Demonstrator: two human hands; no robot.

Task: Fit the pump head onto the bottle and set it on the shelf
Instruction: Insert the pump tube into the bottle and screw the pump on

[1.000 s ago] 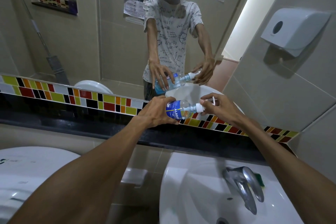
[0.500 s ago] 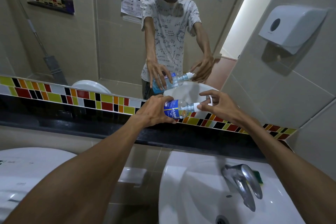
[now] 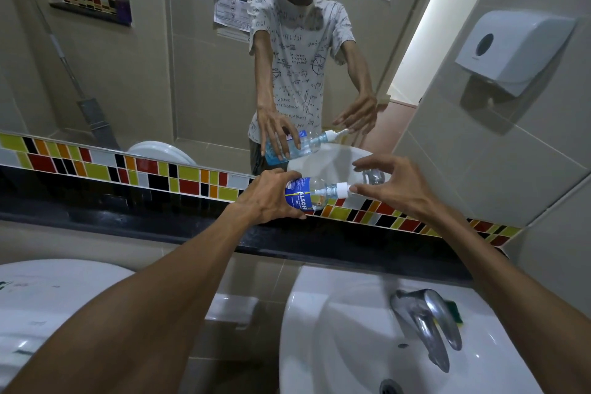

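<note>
My left hand (image 3: 268, 198) grips a clear bottle (image 3: 307, 197) with a blue label, held on its side above the black shelf (image 3: 128, 217), neck pointing right. A white pump head (image 3: 341, 188) sits on the neck. My right hand (image 3: 393, 189) hovers at the pump's tip with fingers spread; only a fingertip seems to touch it. The mirror behind reflects both hands and the bottle.
A white sink (image 3: 319, 345) with a chrome tap (image 3: 425, 320) lies below the shelf, with a green sponge (image 3: 454, 310) behind the tap. Another white basin (image 3: 48, 297) is at the left. A paper dispenser (image 3: 511, 48) hangs on the right wall.
My right hand pinched the pump head before; now its fingers have opened and spread off it. The left hand keeps the bottle in about the same place.
</note>
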